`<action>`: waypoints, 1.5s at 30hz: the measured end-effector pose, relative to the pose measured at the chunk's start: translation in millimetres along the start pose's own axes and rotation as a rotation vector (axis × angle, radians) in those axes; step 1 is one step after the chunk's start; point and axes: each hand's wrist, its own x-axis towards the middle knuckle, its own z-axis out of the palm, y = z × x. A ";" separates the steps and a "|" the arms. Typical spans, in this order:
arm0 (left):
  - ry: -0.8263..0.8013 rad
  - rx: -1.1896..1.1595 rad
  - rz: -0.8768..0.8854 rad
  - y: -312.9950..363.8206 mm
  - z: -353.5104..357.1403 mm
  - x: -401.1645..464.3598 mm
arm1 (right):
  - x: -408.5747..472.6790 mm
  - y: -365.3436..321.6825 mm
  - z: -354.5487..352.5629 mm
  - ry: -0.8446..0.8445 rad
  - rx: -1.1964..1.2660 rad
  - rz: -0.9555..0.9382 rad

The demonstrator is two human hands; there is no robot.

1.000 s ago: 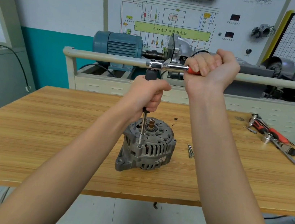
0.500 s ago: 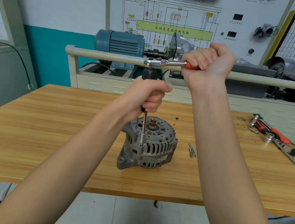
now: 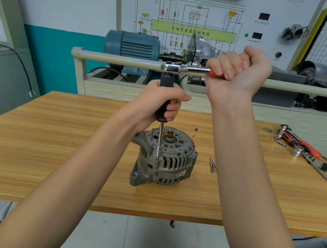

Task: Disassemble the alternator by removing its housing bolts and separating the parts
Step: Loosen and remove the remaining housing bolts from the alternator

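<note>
Loosening a housing bolt looks to be the step in hand, judged from how the tools sit

Nearest: alternator [image 3: 165,159] stands shaft-up on the wooden bench [image 3: 49,150], about mid-table, nothing clamping it. Its mounting ear points toward 7 o'clock. Driver tip [image 3: 157,158] seats in the bolt at the housing rim, at roughly 9 o'clock from the shaft

Next up: left hand [image 3: 161,104] is clenched round the black handle of the extension driver [image 3: 164,100], shank near vertical over the bolt. Keep it plumb and press down, or the bit will likely cam out

Above: right hand [image 3: 237,71] is fisted round the red grip of the ratchet [image 3: 185,69], whose head sits on top of the driver handle. Handle points to about 3 o'clock. Advice: pull in a flat arc, short strokes, so the side load does not tip the free-standing housing

On the bench at 3 o'clock of the alternator: loose bolts [image 3: 212,164], lying just beside it, apparently already out. Keep them clear of the elbow sweep

Farther, 2 o'clock: spare ratchet tools and a socket [image 3: 302,149] near the table's far right edge

Farthest: blue motor [image 3: 131,44] on a training rig, wiring diagram board [image 3: 193,23] behind
</note>
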 end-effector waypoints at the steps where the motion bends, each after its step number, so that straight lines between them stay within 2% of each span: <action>1: -0.053 -0.020 0.006 0.8 -1.6 0.3 | 5.2 -0.4 -2.1 0.016 0.042 0.065; 3: -0.114 -0.078 0.012 1.5 -0.2 0.8 | 11.6 0.9 -6.3 0.036 0.134 0.152; 5: -0.072 -0.085 0.008 0.7 4.2 2.8 | 11.5 1.5 -9.0 0.039 0.166 0.142; 11: 0.510 0.047 0.057 -7.6 26.1 7.0 | -11.0 4.9 -4.5 -0.041 0.008 -0.115; 13: 0.576 0.070 0.092 -8.9 29.6 5.6 | -18.0 7.3 -0.7 -0.071 -0.049 -0.174; 15: 0.481 0.072 0.074 -7.2 23.8 2.5 | -18.0 5.2 1.1 -0.075 -0.052 -0.164; 19: -0.008 -0.002 0.013 3.0 3.7 -3.1 | 2.6 -1.1 0.5 -0.014 0.039 0.066; 21: -0.078 0.011 0.010 5.4 1.2 -3.5 | 12.4 -0.1 -2.5 0.016 0.112 0.185; 24: -0.006 0.014 -0.009 5.5 7.4 -3.6 | 14.5 2.2 -7.7 0.019 0.178 0.210; 30: 0.515 0.049 0.041 -5.5 28.7 3.0 | -12.3 1.8 -6.0 -0.048 0.049 -0.062; 32: 0.584 0.064 0.077 -7.8 33.3 3.2 | -23.1 5.1 -2.2 -0.094 -0.033 -0.170; 34: 0.531 0.090 0.064 -6.9 29.8 2.3 | -26.2 4.7 0.9 -0.103 -0.065 -0.209; 35: 0.447 0.091 0.046 -5.2 25.3 1.0 | -23.0 2.4 1.1 -0.088 -0.059 -0.187; 38: 0.048 0.009 -0.002 2.1 7.3 -2.6 | -4.8 -6.1 -1.7 0.003 0.027 -0.012; 40: -0.149 -0.020 -0.018 4.5 2.7 -3.9 | 3.5 -6.9 -4.6 0.044 0.117 0.128; 42: -0.150 0.000 -0.012 3.3 8.0 -2.5 | 5.5 -6.0 -7.5 0.052 0.170 0.164; 45: 0.065 0.015 -0.020 -0.3 15.2 0.9 | -1.0 -4.8 -8.5 0.025 0.097 0.039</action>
